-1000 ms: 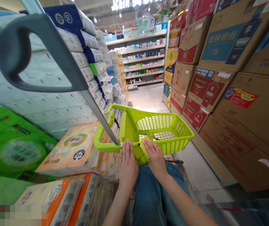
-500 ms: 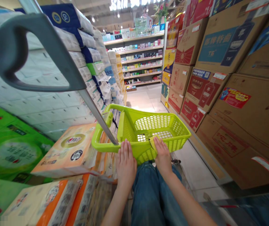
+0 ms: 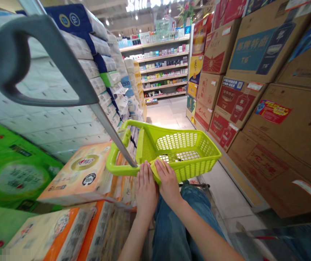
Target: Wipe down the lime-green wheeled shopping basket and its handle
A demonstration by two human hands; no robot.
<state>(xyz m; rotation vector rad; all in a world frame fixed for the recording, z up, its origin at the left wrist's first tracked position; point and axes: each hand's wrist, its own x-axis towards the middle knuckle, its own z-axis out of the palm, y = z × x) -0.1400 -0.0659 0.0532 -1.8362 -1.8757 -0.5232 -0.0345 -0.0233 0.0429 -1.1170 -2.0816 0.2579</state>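
Note:
A lime-green plastic shopping basket point(image 3: 199, 165) with lattice sides stands in front of my knees. My left hand point(image 3: 146, 186) lies against its near side, fingers straight and close together, fingertips at the rim beside the metal pole point(image 3: 113, 134); its thumb is hidden. Pressed to the same rim, right beside my left fingers, my right hand point(image 3: 168, 181) holds a yellow cloth point(image 3: 156, 169). Part of the cloth is covered by the fingers. The pole rises from the basket to a grey loop handle point(image 3: 70, 69) at upper left.
Stacked tissue packs point(image 3: 76, 116) rise on the left, with orange packs point(image 3: 75, 170) and green packs point(image 3: 16, 174) lower down. Cardboard cartons point(image 3: 286, 145) line the right. The tiled aisle point(image 3: 168, 112) leads to shelves of small goods point(image 3: 163, 65).
My right hand has slid left along the basket rim with the yellow cloth, up to my left hand. The left hand and the basket have stayed almost in place.

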